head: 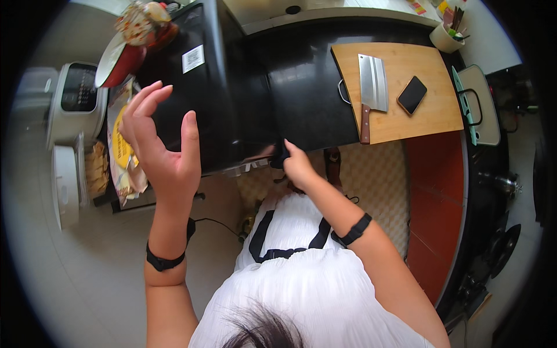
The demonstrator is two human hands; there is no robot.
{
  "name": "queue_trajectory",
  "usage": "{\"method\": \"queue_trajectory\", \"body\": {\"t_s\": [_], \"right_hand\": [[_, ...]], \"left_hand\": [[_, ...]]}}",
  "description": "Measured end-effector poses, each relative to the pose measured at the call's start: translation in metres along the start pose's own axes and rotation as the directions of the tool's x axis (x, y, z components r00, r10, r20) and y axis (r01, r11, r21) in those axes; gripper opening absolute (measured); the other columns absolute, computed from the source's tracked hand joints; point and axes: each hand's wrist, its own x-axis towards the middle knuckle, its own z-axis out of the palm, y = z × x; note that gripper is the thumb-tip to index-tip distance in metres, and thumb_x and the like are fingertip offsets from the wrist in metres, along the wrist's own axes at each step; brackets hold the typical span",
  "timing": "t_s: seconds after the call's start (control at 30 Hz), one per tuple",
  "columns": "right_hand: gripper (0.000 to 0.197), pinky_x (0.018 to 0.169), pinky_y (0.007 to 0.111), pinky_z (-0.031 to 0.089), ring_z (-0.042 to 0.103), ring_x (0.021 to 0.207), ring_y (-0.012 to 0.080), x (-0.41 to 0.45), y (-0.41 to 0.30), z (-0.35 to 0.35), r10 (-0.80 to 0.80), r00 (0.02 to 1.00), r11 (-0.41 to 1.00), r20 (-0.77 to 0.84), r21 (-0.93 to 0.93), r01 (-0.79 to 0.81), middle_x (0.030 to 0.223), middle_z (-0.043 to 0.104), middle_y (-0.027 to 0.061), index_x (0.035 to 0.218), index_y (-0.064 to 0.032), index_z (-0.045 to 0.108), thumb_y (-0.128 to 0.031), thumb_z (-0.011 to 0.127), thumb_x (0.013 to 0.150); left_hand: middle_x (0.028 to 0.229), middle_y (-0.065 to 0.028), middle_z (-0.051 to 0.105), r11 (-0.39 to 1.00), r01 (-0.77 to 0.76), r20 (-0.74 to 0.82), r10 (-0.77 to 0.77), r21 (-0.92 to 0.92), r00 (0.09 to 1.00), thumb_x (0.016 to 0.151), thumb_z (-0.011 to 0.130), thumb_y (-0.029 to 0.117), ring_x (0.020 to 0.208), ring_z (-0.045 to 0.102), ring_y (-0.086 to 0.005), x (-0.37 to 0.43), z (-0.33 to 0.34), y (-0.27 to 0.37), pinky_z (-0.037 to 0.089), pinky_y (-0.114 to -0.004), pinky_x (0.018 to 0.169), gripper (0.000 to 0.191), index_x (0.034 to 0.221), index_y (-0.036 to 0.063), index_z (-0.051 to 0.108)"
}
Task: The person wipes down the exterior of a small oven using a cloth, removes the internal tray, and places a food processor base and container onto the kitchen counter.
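My left hand (161, 135) is raised above a glossy black appliance (217, 117), with its fingers curved, the thumb apart and nothing in it. At the front edge of the black top is my right hand (299, 167), its fingers curled against a dark, cloth-like item (280, 157). Its fingertips are hidden, so I cannot tell how firmly it grips. A wooden cutting board (400, 124) lies to the right on the black countertop (309, 117). A cleaver (373, 85) with a brown handle and a smartphone (412, 95) rest on it.
A red bowl (126, 65) stands tilted in view near a blurred jar (135, 26) at top left. Below it are a printed bag (122, 148) and a white appliance (78, 102). A utensil cup (446, 39) and upright boards (478, 108) stand at right. A cable (219, 224) trails across the floor.
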Motion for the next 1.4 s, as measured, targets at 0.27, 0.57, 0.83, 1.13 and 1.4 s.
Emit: {"method": "queue_trajectory", "body": {"t_s": [0.27, 0.57, 0.83, 1.13, 1.4], "right_hand": [[0.038, 0.106, 0.041, 0.045, 0.061, 0.114, 0.0300, -0.080, -0.077, -0.052, 0.290, 0.907, 0.728, 0.305, 0.545, -0.416, 0.123, 0.060, 0.0222, 0.121, 0.0128, 0.053, 0.010, 0.033, 0.088], [0.040, 0.104, 0.037, 0.044, 0.057, 0.121, 0.0257, -0.162, -0.147, 0.027, 0.142, 0.774, 0.803, 0.617, 0.385, -0.454, 0.132, 0.056, 0.0167, 0.139, 0.0049, 0.044, -0.005, 0.044, 0.099], [0.047, 0.117, 0.052, 0.022, 0.033, 0.142, 0.0347, -0.221, -0.137, 0.147, -0.107, 0.307, 0.665, 0.946, -0.161, 0.729, 0.146, 0.047, 0.0126, 0.141, -0.0071, 0.046, 0.002, 0.048, 0.095], [0.045, 0.114, 0.051, 0.029, 0.044, 0.134, 0.0356, -0.249, -0.107, 0.206, -0.150, 0.097, 0.346, 0.984, -0.039, 0.937, 0.139, 0.052, 0.0176, 0.132, 0.0019, 0.053, -0.012, 0.060, 0.090], [0.038, 0.091, 0.041, 0.051, 0.062, 0.107, 0.0309, -0.244, -0.147, 0.177, -0.198, 0.085, 0.457, 0.976, 0.015, 0.890, 0.114, 0.067, 0.0132, 0.114, 0.0005, 0.064, 0.002, 0.069, 0.077]], "left_hand": [[0.107, -0.0167, 0.056, 0.865, -0.197, -0.138, 0.149, -0.462, 0.979, 0.089, 0.057, 0.002, 0.094, 0.055, -0.0257, -0.093, -0.047, -0.005, 0.048, -0.039, 0.087, 0.011, 0.099, 0.0004, 0.054], [0.103, -0.0123, 0.059, 0.272, 0.737, 0.610, -0.425, -0.619, 0.669, 0.087, 0.055, -0.004, 0.092, 0.060, -0.0216, -0.262, -0.020, 0.015, 0.048, -0.030, 0.083, 0.018, 0.105, -0.0015, 0.059], [0.123, -0.0145, 0.058, -0.176, 0.813, 0.696, -0.634, -0.555, 0.338, 0.095, 0.052, 0.010, 0.109, 0.057, -0.0250, -0.329, -0.014, -0.015, 0.045, -0.036, 0.093, 0.028, 0.120, -0.0003, 0.056], [0.125, -0.0168, 0.054, -0.185, 0.735, 0.598, -0.722, -0.652, 0.348, 0.093, 0.051, 0.011, 0.110, 0.052, -0.0264, -0.356, -0.030, -0.042, 0.042, -0.037, 0.093, 0.032, 0.123, 0.0025, 0.056], [0.126, -0.0188, 0.051, 0.581, 0.656, 0.125, -0.695, -0.483, 0.708, 0.091, 0.051, 0.012, 0.111, 0.047, -0.0277, -0.349, -0.060, -0.062, 0.039, -0.038, 0.093, 0.035, 0.125, 0.0050, 0.056]]}}
